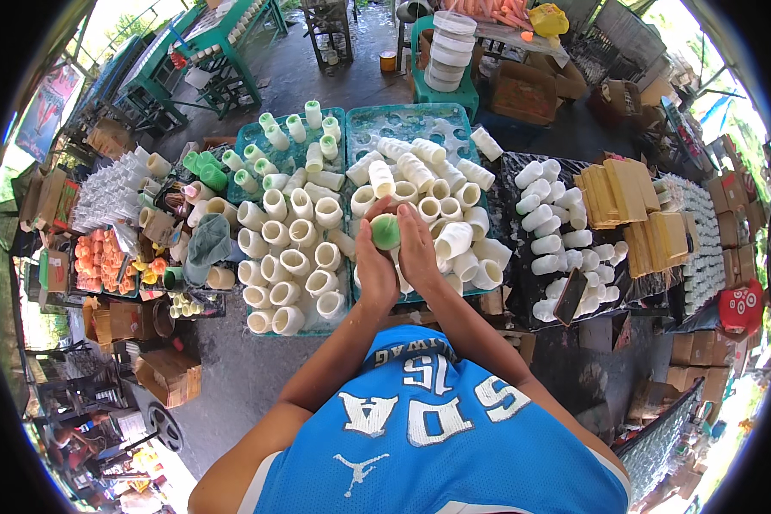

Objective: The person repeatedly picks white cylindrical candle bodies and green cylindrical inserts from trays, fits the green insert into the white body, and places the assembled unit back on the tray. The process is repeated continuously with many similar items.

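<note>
Between my two cupped hands sits a round, pale green-ended piece [385, 231]; its sides are hidden by my palms. My left hand [374, 264] presses on it from the left and my right hand [418, 250] from the right, fingertips nearly meeting beyond it. Below and around them, hollow white tubes [428, 207] crowd the right teal tray [377, 117], some upright, some on their sides. More tubes [295, 262] stand on the left teal tray [337, 120]. At that tray's far end are several white cylinders with green ends [296, 128].
To the right, white ribbed cylinders [546, 214] lie on black sheeting beside a dark phone-like slab [570, 295] and stacked yellowish slabs [617, 193]. A green cloth [210, 248] and orange pieces [103, 259] are at left. Round white containers [451, 51] stand on a green chair [467, 92] beyond the trays.
</note>
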Tool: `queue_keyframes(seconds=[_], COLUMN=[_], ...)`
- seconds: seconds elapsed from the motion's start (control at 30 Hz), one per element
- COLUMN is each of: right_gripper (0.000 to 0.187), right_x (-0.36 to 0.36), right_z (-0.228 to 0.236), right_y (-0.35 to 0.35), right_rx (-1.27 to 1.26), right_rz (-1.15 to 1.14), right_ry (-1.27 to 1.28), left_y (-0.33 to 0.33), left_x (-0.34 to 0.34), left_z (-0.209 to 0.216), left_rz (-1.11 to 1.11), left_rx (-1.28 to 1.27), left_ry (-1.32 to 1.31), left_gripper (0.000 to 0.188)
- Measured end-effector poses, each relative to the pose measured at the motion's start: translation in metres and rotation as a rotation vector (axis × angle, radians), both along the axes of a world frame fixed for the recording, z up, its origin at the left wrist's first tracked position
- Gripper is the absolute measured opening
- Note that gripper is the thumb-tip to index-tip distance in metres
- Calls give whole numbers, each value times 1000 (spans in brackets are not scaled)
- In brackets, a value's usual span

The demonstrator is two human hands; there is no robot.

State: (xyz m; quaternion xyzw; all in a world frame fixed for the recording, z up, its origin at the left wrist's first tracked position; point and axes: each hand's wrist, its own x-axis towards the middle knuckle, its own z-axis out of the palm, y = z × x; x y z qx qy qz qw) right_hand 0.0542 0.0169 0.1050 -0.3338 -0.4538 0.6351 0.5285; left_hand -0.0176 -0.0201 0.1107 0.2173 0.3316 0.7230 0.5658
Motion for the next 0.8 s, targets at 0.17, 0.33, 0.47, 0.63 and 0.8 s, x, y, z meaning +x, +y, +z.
queue_keyframes(seconds=[0.17, 0.33, 0.47, 0.63, 0.8], right_gripper=[34, 35, 44, 44, 50], right_x=[9, 20, 4, 1, 5], right_z=[12, 2, 15, -27, -27], right_y=[-1, 6, -13, -4, -4], right_rx=[39, -51, -73, 187, 138], right_rz=[25, -72, -209, -225, -212], right_ry=[-35, -35, -157, -340, -372], left_y=[4, 6, 1, 3, 7], left_x=[3, 23, 25, 15, 9], left_z=[-7, -6, -40, -52, -40], left_rz=[25, 105, 98, -200, -177], left_rx=[47, 32, 14, -51, -45], left_ry=[160, 283, 168, -57, 67], left_gripper=[56, 60, 62, 65, 65])
